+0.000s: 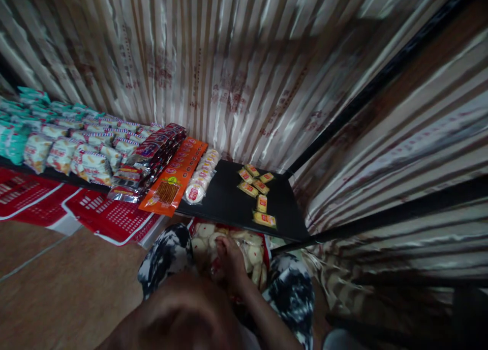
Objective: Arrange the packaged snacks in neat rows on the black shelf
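My right hand [230, 258] reaches down between my knees, above a red-edged container of pale, round packaged snacks [252, 251]. Its fingers look curled together, and what they hold, if anything, is hidden. Close to the camera, a large blurred shape that seems to be my left hand [186, 314] fills the bottom of the view; its fingers cannot be made out. Just beyond the container is a black shelf [224, 202], where several small yellow packets [248, 188] lie loosely scattered. A clear sleeve of round white snacks [202, 177] lies left of them.
Left along the shelf come an orange snack packet [173, 179], a stack of dark red packets [152, 159], and rows of white packets [91, 162] and teal packets [13, 141]. Red baskets [110, 215] stand below. Black poles [366, 103] and a striped curtain [236, 75] bound the shelf.
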Tool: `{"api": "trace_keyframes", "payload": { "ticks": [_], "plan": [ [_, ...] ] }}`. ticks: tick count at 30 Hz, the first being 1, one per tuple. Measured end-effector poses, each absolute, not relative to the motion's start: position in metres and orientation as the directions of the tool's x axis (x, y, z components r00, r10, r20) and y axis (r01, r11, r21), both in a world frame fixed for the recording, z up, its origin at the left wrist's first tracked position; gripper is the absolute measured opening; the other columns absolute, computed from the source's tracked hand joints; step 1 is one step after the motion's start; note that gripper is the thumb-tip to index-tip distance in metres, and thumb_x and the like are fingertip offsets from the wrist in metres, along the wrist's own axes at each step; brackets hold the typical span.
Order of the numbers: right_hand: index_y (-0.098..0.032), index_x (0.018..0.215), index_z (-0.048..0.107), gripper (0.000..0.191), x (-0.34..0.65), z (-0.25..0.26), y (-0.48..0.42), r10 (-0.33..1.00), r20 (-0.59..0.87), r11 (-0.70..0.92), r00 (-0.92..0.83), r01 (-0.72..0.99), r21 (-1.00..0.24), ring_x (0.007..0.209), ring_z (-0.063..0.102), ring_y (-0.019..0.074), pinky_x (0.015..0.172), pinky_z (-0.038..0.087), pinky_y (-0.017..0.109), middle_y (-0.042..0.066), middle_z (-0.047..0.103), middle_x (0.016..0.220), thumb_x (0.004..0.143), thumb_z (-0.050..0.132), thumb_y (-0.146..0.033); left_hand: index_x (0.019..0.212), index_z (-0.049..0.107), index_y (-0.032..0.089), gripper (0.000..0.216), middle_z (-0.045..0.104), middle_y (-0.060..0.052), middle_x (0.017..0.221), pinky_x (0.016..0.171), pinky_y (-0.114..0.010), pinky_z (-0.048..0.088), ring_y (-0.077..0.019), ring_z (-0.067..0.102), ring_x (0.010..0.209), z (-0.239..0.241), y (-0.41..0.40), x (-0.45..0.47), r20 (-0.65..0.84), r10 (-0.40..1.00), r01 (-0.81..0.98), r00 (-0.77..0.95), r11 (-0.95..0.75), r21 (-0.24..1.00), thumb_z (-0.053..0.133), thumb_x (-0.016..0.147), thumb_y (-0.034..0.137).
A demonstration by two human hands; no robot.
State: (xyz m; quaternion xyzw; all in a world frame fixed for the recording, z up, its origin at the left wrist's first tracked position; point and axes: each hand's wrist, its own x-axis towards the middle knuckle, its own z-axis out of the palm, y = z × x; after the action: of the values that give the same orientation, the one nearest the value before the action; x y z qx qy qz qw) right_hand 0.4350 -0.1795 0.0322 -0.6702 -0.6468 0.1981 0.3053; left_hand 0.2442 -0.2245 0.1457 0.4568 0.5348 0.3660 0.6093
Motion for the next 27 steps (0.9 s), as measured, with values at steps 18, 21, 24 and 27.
{"api": "trace_keyframes", "payload": {
  "ticks": [18, 21, 24, 27],
  "plan": [
    [-0.017, 0.09, 0.064, 0.029, 0.424, 0.012, -0.206, 0.99, 0.056, -0.041, 0.129, 0.644, -0.764, 0.085, 0.062, 0.0182, 0.079, 0.048, 0.029, 0.008, 0.067, 0.089, 0.078, 0.038, -0.02, 0.113, 0.054, -0.004, 0.04, 0.061, -0.028, 0.103, 0.099, -0.046, 0.031, -0.0315, 0.054, 0.107, 0.005, -0.16, 0.299, -0.072, 0.895, 0.883, 0.441, -0.418, 0.216, 0.042, 0.077, 0.008],
    [-0.018, 0.09, 0.064, 0.028, 0.426, 0.01, -0.207, 0.987, 0.041, -0.062, 0.155, 0.601, -0.797, 0.083, 0.062, 0.0179, 0.076, 0.048, 0.029, 0.007, 0.068, 0.088, 0.079, 0.039, -0.023, 0.11, 0.055, -0.003, 0.037, 0.059, -0.028, 0.105, 0.094, -0.045, 0.035, -0.0311, 0.055, 0.104, 0.013, -0.162, 0.298, -0.096, 0.897, 0.883, 0.432, -0.399, 0.248, 0.039, 0.077, 0.005],
    [-0.017, 0.089, 0.064, 0.029, 0.427, 0.008, -0.207, 0.98, 0.021, -0.093, 0.196, 0.551, -0.829, 0.081, 0.063, 0.0182, 0.075, 0.048, 0.029, 0.007, 0.068, 0.086, 0.079, 0.04, -0.027, 0.106, 0.057, 0.001, 0.034, 0.061, -0.024, 0.103, 0.088, -0.039, 0.041, -0.0282, 0.058, 0.098, 0.02, -0.163, 0.298, -0.127, 0.89, 0.872, 0.437, -0.385, 0.303, 0.042, 0.077, 0.009],
    [-0.017, 0.089, 0.064, 0.028, 0.426, 0.008, -0.205, 0.97, 0.013, -0.113, 0.242, 0.501, -0.858, 0.079, 0.063, 0.0185, 0.073, 0.049, 0.029, 0.007, 0.069, 0.085, 0.078, 0.042, -0.03, 0.114, 0.053, 0.006, 0.037, 0.062, -0.018, 0.108, 0.084, -0.03, 0.043, -0.0218, 0.059, 0.097, 0.03, -0.16, 0.296, -0.137, 0.894, 0.862, 0.427, -0.357, 0.359, 0.037, 0.081, 0.011]
  ]
}}
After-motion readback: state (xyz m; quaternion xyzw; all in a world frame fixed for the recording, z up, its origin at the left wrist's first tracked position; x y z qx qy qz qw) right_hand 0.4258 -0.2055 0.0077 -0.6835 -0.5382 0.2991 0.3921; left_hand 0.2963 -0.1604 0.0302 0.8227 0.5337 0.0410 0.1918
